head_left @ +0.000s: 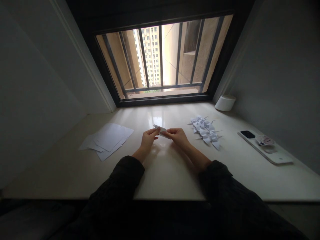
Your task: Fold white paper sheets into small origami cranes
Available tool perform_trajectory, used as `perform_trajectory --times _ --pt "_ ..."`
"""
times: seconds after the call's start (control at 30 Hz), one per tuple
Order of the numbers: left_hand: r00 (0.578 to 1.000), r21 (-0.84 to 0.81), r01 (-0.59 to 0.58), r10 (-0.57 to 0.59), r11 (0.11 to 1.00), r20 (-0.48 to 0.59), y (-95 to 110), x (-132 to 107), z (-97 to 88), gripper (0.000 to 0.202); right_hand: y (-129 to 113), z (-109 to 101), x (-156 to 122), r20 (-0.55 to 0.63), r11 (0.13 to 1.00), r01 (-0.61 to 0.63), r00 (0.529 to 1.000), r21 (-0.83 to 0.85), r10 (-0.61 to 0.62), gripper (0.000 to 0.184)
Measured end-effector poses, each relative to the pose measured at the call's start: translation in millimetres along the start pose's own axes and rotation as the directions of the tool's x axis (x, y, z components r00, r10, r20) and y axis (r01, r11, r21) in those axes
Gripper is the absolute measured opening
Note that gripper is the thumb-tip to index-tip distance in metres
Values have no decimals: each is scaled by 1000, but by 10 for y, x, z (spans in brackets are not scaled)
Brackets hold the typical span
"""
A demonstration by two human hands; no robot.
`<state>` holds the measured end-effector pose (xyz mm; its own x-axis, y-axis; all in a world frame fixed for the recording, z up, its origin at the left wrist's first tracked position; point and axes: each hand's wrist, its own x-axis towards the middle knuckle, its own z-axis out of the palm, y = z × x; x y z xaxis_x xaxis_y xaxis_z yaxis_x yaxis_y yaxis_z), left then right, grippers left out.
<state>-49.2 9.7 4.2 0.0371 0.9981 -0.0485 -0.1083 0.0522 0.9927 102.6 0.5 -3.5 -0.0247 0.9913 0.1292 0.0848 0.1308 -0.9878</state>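
A small folded piece of white paper (162,130) is held up between my two hands, over the middle of the pale sill-like surface (165,176). My left hand (149,138) pinches its left end between thumb and fingers. At the right end, my right hand (178,136) grips it the same way. Its exact folds are too small to make out. Loose sheets of white paper (110,138) lie overlapping to the left. On the right sits a cluster of folded paper cranes (205,130), several of them bunched together.
A phone (265,146) with a round grip on its back lies face down at the far right. Near the right wall stands a white cup-like object (225,103). A dark-framed window (165,102) with bars outside closes off the back.
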Motion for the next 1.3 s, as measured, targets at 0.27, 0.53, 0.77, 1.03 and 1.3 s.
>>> perform_trajectory --times 0.27,0.53,0.77,1.03,1.3 --pt "1000 -55 -6 7 998 22 -3 -17 20 40 -8 35 -1 34 995 -26 999 99 23 40" --pt "998 21 -59 59 998 12 -4 29 -20 32 -18 25 -19 48 994 2 999 109 -8 42" --pt "999 -119 33 -32 992 15 6 29 -31 33 -35 50 -42 70 994 9 997 108 -16 42" --pt "996 -186 73 -81 980 -31 74 -1 -20 33 -36 61 -41 74 993 -17 997 118 8 39" --pt "994 -193 77 -90 978 -57 29 13 -19 30 -20 96 -46 72 995 -8 997 95 1 39"
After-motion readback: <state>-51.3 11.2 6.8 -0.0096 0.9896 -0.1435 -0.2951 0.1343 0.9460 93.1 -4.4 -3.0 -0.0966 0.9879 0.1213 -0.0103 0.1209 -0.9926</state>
